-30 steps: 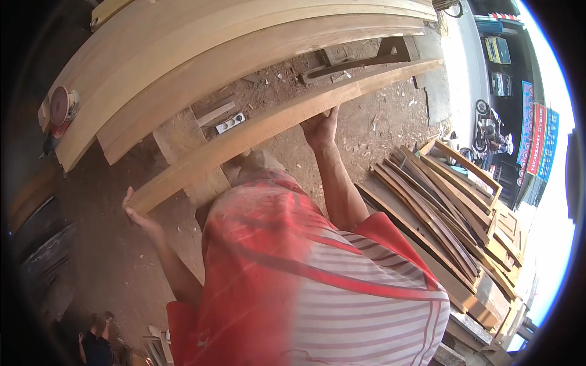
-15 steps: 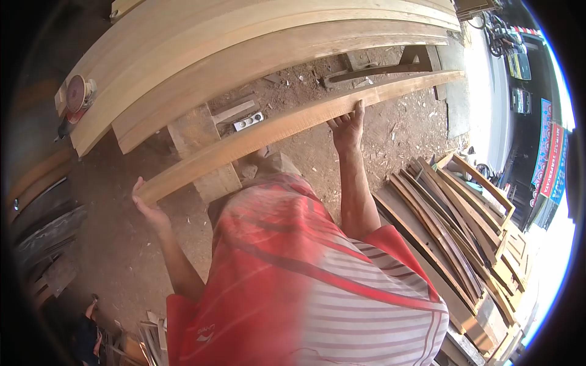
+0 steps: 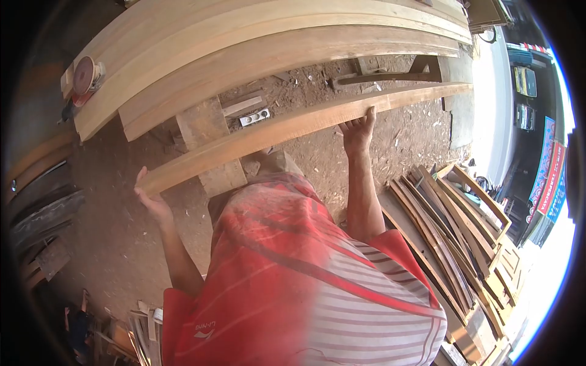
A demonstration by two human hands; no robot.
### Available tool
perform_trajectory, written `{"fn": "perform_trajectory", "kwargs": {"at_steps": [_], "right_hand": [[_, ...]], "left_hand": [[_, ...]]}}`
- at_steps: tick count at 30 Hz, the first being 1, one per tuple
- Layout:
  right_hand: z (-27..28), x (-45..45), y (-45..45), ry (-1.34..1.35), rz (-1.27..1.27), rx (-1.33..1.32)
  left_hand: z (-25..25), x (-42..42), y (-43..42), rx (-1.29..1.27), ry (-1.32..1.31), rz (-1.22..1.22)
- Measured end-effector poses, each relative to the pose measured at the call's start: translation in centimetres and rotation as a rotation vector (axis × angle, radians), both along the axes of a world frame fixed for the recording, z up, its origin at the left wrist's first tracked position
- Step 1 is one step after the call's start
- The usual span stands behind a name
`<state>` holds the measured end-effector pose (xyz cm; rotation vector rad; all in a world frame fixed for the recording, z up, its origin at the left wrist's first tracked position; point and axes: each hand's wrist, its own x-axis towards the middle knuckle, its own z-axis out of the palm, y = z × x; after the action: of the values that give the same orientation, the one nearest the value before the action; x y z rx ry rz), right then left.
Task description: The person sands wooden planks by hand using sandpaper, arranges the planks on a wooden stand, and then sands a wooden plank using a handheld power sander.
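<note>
A long wooden board (image 3: pixel 287 125) spans the view from lower left to upper right, in front of my body. My left hand (image 3: pixel 154 204) grips its near left end, fingers round the end and edge. Farther along, my right hand (image 3: pixel 358 131) holds the lower edge, its thumb up against the board's face and its other fingers partly hidden beneath. Beyond the board lie broad pale planks (image 3: pixel 268 58) side by side, with a round sanding tool (image 3: pixel 87 76) on their left end. A white power strip (image 3: pixel 254 117) rests between the board and those planks.
Wood strips and frames (image 3: pixel 452 226) are piled at the right. Dark wooden pieces (image 3: pixel 390 77) lie past the board. A short flat plank (image 3: pixel 204 125) crosses beneath it. Another person (image 3: pixel 79 329) is at the lower left. A road and signs (image 3: pixel 549 177) show at far right.
The view has shifted, so the board and both hands appear farther right. My right hand has moved a little along the board, its fingers now more spread. Both hands still hold it.
</note>
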<state>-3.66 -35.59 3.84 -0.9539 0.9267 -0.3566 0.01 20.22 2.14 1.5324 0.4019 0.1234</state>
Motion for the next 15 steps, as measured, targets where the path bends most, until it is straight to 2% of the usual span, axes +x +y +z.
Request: {"fn": "perform_trajectory", "kwargs": {"at_steps": [5,7,15], "right_hand": [[0.1,0.2,0.1,0.009,-0.034,-0.01],[0.0,0.1,0.1,0.002,-0.021,-0.016],[-1.5,-0.3,-1.0,0.02,-0.015,-0.048]], "left_hand": [[0.9,-0.1,-0.3,0.045,0.058,-0.004],[1.1,-0.2,-0.1,0.14,0.068,-0.123],[0.7,-0.1,0.2,0.102,0.046,-0.103]]}}
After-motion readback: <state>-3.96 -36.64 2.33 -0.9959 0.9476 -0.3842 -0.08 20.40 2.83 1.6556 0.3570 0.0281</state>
